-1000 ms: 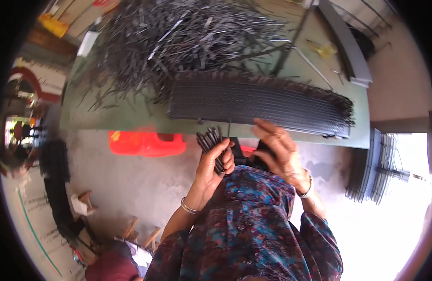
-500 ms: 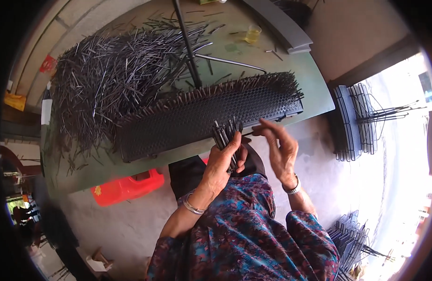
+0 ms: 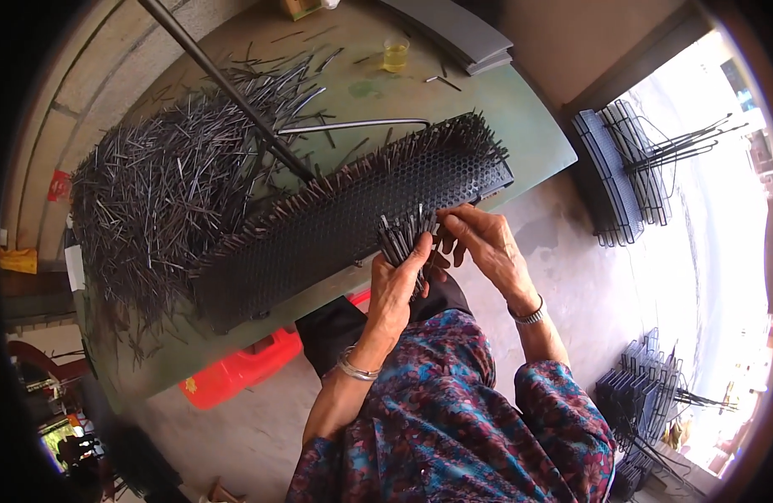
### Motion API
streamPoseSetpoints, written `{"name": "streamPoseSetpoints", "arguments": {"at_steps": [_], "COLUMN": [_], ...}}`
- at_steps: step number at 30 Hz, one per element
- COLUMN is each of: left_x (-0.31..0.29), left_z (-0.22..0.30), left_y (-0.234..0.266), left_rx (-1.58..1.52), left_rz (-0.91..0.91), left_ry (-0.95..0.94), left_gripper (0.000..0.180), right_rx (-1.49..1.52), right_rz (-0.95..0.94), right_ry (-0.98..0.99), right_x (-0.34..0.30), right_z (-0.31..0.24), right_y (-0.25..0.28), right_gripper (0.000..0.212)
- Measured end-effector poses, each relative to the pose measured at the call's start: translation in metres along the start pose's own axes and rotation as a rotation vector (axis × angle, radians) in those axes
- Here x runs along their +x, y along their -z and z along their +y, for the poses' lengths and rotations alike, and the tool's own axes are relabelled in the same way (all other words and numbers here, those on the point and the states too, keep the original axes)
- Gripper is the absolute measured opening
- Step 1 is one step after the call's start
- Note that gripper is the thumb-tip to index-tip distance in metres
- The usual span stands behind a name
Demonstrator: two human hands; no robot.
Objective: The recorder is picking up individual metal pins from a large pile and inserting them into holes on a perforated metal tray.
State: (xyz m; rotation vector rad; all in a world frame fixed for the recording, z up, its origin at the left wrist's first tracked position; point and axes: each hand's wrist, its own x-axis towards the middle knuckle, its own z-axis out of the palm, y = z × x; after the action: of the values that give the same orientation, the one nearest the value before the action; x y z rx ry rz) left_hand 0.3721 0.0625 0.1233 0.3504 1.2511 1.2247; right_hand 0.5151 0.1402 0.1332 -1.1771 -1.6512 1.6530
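Note:
My left hand [image 3: 396, 289] is wrapped round a bundle of thin dark strips [image 3: 403, 235], their ends fanning up above the thumb. Close against the right of the bundle is my right hand [image 3: 485, 247], thumb and forefinger pinched together; whatever lies between them is too small to make out. Just beyond both hands lies a long black perforated panel [image 3: 319, 239], tilted across the near edge of the table. Dark strips [image 3: 361, 168] stand up in a dense row along its far side, thickest at the right end.
A big heap of loose strips [image 3: 168, 176] covers the table's left. A dark pole [image 3: 227, 92] and thin metal rod [image 3: 353, 127] cross behind the panel. Further back stands a cup of yellow liquid [image 3: 396, 55]. A red plastic jug [image 3: 244, 369] sits below; wire racks [image 3: 625, 172] stand right.
My right hand has come in against the bundle, its fingers closing from loosely spread to a pinch. My left hand keeps its hold. The whole view has turned and shifted somewhat.

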Motion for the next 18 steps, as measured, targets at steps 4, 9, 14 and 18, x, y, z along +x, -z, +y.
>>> {"name": "streamPoseSetpoints", "arguments": {"at_steps": [4,9,14,18], "left_x": [0.003,0.001,0.000,0.000], "left_z": [-0.009,-0.009,-0.013,-0.015], "left_y": [-0.003,-0.009,-0.007,-0.008], "left_rx": [0.015,0.045,0.039,0.042], "left_rz": [-0.021,-0.053,-0.063,-0.056], "left_ry": [0.023,0.035,0.050,0.053], "left_gripper": [0.031,0.032,0.030,0.029], "right_rx": [0.058,-0.006,0.008,0.080], "right_rz": [0.006,0.075,0.057,0.074], "right_ry": [-0.052,-0.045,-0.047,-0.064], "right_x": [-0.003,-0.010,-0.011,-0.011], "right_z": [0.003,0.003,0.009,0.009], "right_y": [0.000,-0.001,0.004,0.008], "right_gripper": [0.026,0.021,0.020,0.021]}}
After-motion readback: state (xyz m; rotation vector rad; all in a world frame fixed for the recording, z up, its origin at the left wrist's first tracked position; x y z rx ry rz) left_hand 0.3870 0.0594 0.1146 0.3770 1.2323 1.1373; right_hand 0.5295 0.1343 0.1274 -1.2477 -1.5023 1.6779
